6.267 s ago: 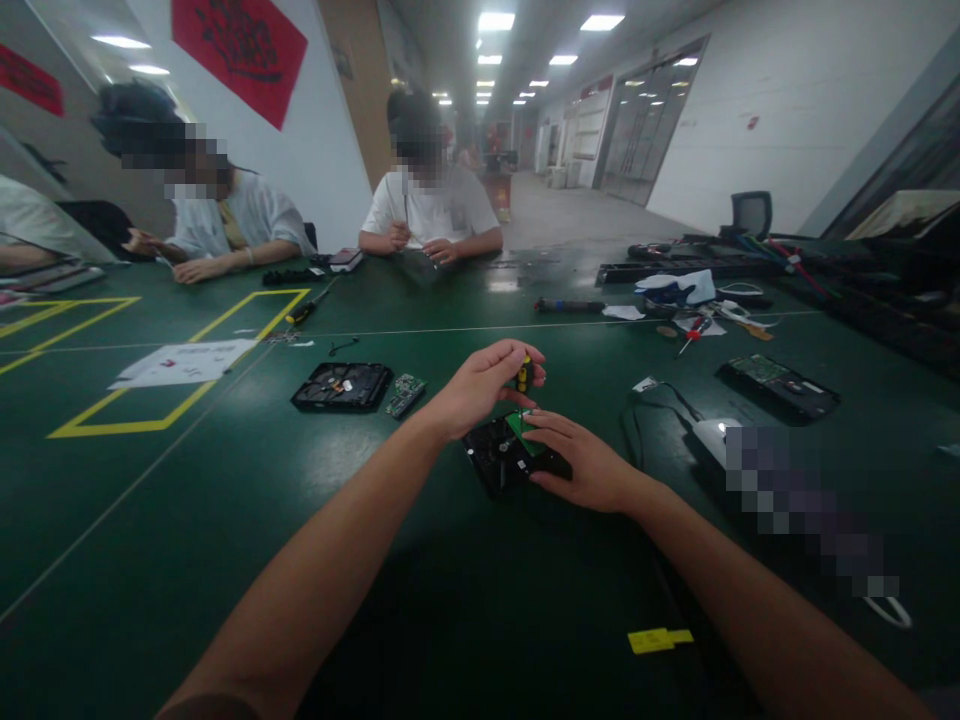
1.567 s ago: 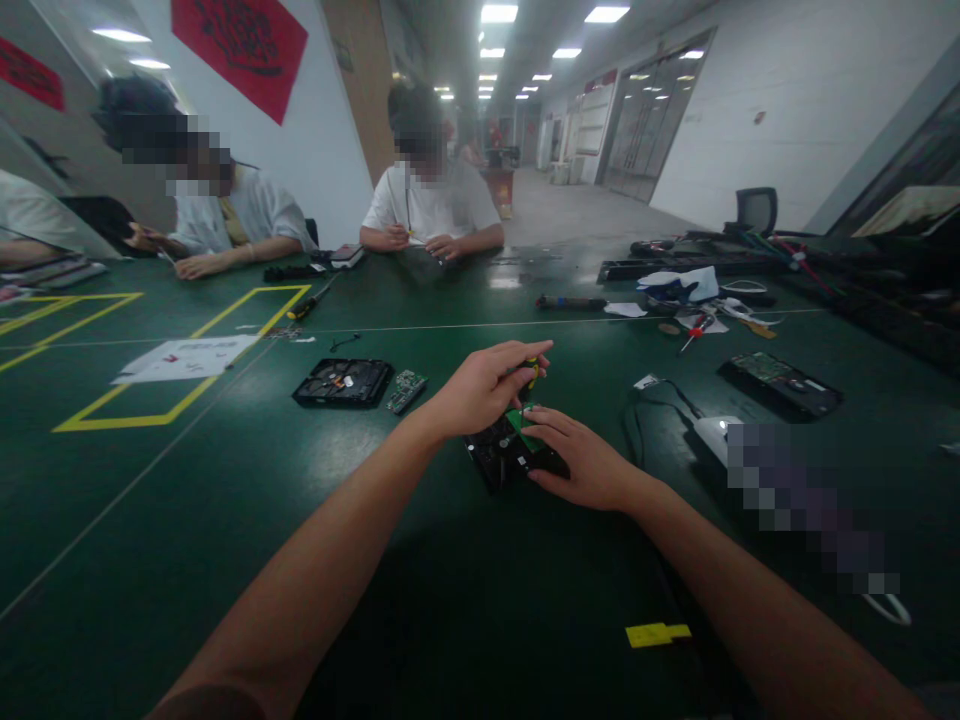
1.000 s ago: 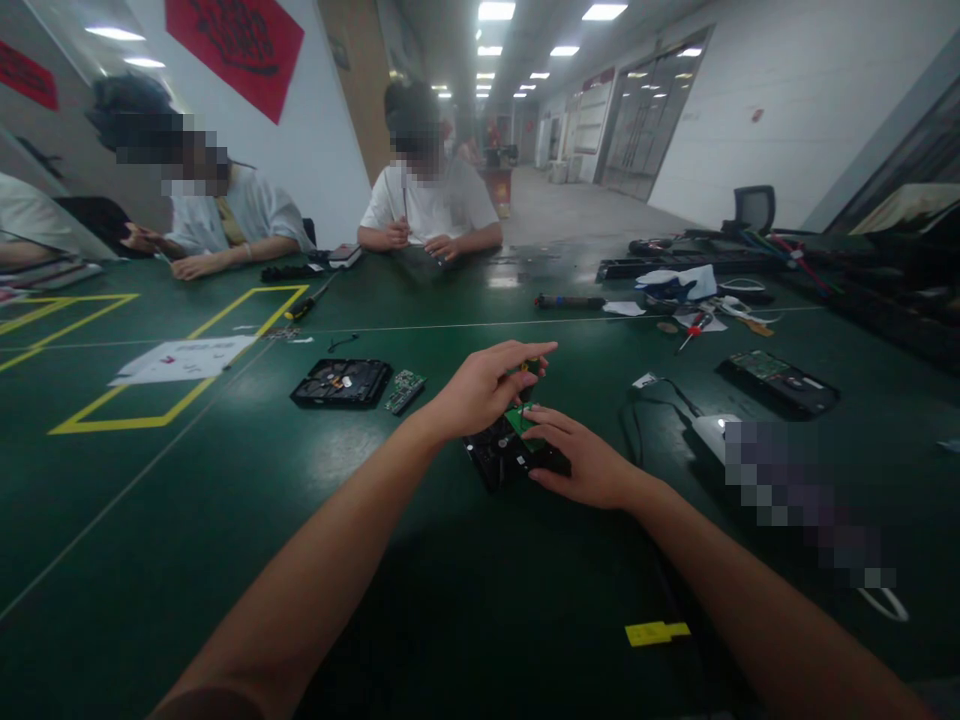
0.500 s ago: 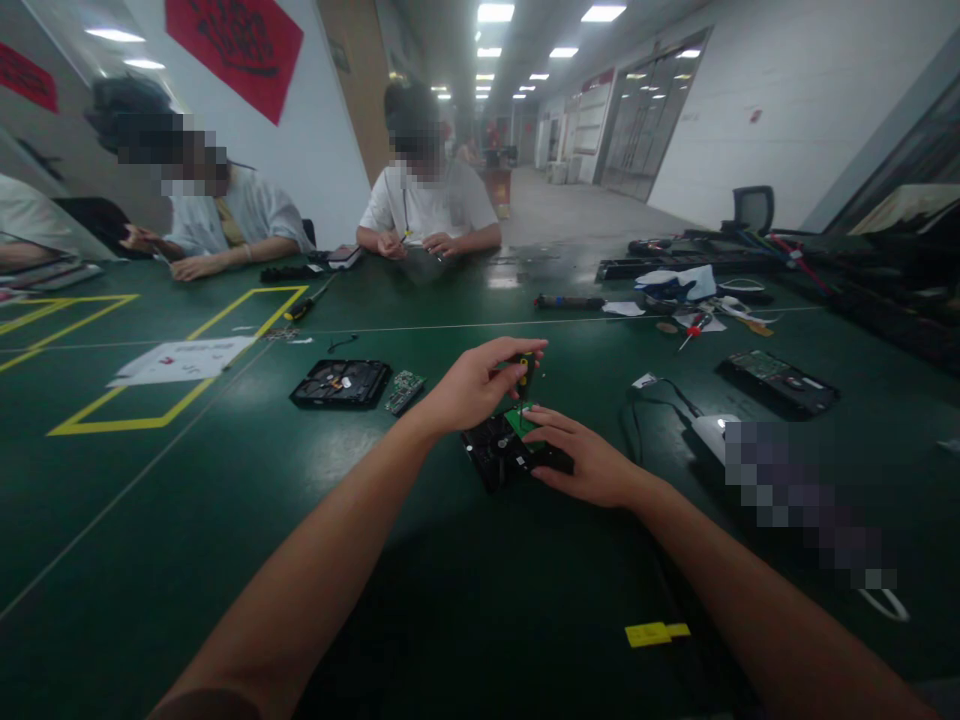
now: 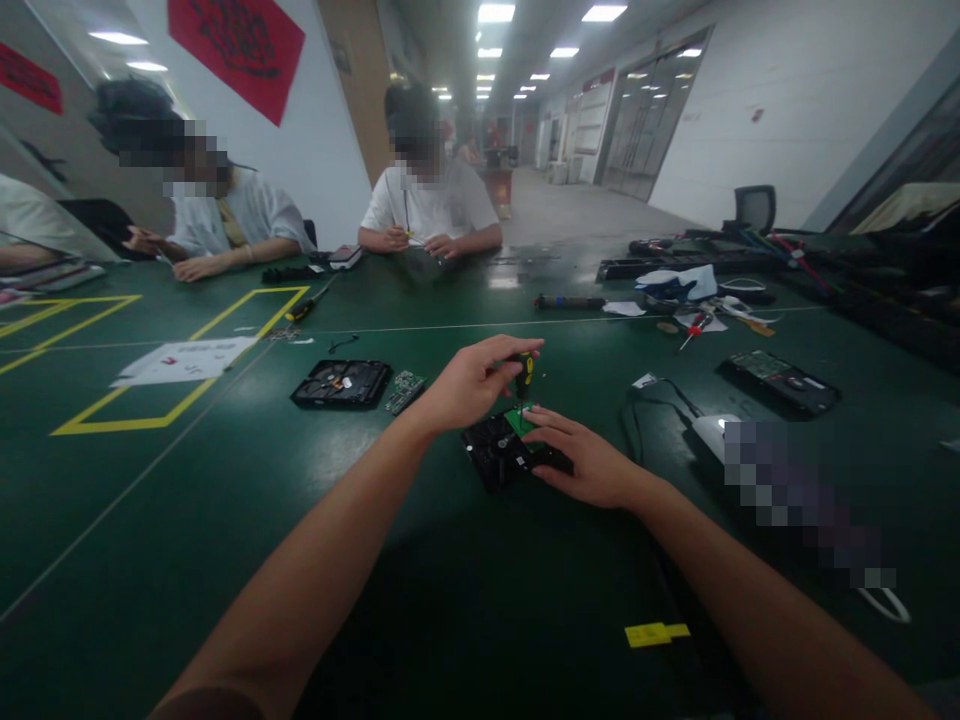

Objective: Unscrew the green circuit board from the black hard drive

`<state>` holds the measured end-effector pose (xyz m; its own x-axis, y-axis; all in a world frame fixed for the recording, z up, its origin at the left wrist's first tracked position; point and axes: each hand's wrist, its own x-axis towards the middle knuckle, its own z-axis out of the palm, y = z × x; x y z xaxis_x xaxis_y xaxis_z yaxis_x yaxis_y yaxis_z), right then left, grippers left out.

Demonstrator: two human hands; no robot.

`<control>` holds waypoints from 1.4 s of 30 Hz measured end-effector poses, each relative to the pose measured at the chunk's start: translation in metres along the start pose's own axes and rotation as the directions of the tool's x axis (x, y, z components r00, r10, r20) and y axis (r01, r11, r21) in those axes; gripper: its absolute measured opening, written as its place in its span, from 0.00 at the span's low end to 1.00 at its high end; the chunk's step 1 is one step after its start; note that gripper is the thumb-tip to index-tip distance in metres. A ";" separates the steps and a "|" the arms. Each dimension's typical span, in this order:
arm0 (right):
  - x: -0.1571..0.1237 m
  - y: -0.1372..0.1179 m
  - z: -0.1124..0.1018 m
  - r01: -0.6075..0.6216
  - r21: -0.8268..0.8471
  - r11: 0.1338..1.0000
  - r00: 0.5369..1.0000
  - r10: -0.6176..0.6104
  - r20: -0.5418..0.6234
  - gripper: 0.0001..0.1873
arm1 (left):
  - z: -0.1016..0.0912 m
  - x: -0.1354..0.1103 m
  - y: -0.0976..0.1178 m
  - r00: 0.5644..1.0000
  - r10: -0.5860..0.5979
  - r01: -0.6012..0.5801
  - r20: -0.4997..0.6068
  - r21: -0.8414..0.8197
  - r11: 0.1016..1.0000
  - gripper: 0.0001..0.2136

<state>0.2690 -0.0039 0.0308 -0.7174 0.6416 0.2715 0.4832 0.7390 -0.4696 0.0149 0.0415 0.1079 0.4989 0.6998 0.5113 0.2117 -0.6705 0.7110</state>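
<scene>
A black hard drive (image 5: 495, 450) with a small green circuit board (image 5: 517, 417) on top lies on the green table (image 5: 225, 480) in front of me. My left hand (image 5: 469, 385) pinches the top of a black-and-yellow screwdriver (image 5: 523, 372), which stands upright with its tip on the green board. My right hand (image 5: 585, 462) rests on the drive's right side, fingers pressed down on it and holding it still.
An opened hard drive (image 5: 341, 384) and a loose circuit board (image 5: 406, 390) lie to the left. Another drive (image 5: 780, 384), a cable (image 5: 660, 400), tools and papers sit to the right. Two people (image 5: 431, 205) work at the far side. A yellow tag (image 5: 657, 633) lies near me.
My left fingers keep shifting around the screwdriver's handle, as in turning it; the handle now stands a little more upright. My right hand and the drive stay put.
</scene>
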 end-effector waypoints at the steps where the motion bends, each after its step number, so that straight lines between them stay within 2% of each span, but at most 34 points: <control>1: 0.000 0.000 0.000 -0.002 -0.003 1.000 1.000 0.002 0.001 0.22 | 0.000 0.000 0.000 1.000 -0.001 0.001 -0.019 0.029 1.000 0.19; 4: 0.000 -0.001 -0.001 -0.014 -0.015 1.000 1.000 0.015 0.017 0.22 | 0.002 0.001 0.002 0.996 0.017 -0.004 -0.087 0.148 0.989 0.15; 7: 0.000 0.000 0.000 -0.017 -0.024 1.000 1.000 0.017 0.024 0.22 | 0.003 0.001 0.005 0.994 0.033 -0.009 -0.107 0.218 0.976 0.14; 10: 0.000 0.001 0.001 -0.015 -0.025 1.000 1.000 0.016 0.020 0.21 | 0.003 0.001 0.007 0.996 0.054 -0.039 -0.076 0.188 0.981 0.14; 13: 0.000 0.001 0.001 -0.012 -0.014 1.000 1.000 0.012 0.020 0.22 | 0.002 0.000 0.004 0.998 0.062 -0.061 -0.013 0.079 0.995 0.16; 16: 0.000 0.000 0.000 -0.023 -0.002 1.000 1.000 0.023 0.016 0.22 | 0.005 -0.001 -0.001 1.000 0.007 -0.006 -0.016 0.038 0.999 0.17; 21: 0.000 -0.002 -0.001 -0.032 0.005 0.999 0.999 0.032 0.016 0.22 | 0.009 0.000 0.001 0.991 0.022 0.002 -0.129 0.183 0.983 0.12; 25: 0.001 -0.004 -0.002 -0.030 0.007 1.000 0.999 0.029 0.020 0.21 | 0.007 0.001 0.009 0.994 0.036 -0.012 -0.105 0.224 0.975 0.11; 32: 0.000 -0.002 0.000 -0.008 0.026 1.000 1.000 0.009 -0.016 0.22 | -0.002 0.000 0.010 0.997 0.063 -0.056 -0.042 0.163 0.985 0.16; 38: 0.000 -0.001 0.001 -0.015 0.017 1.000 1.000 0.015 -0.008 0.21 | 0.006 0.001 0.010 0.994 0.063 -0.038 -0.091 0.255 0.966 0.11; 42: 0.000 -0.003 0.000 -0.023 0.010 1.000 1.000 0.023 0.001 0.21 | 0.009 0.001 0.010 0.993 0.038 -0.012 -0.109 0.226 0.974 0.10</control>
<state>0.2675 -0.0057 0.0321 -0.7067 0.6580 0.2601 0.4941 0.7220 -0.4843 0.0250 0.0335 0.1111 0.4119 0.6967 0.5873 0.3904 -0.7173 0.5771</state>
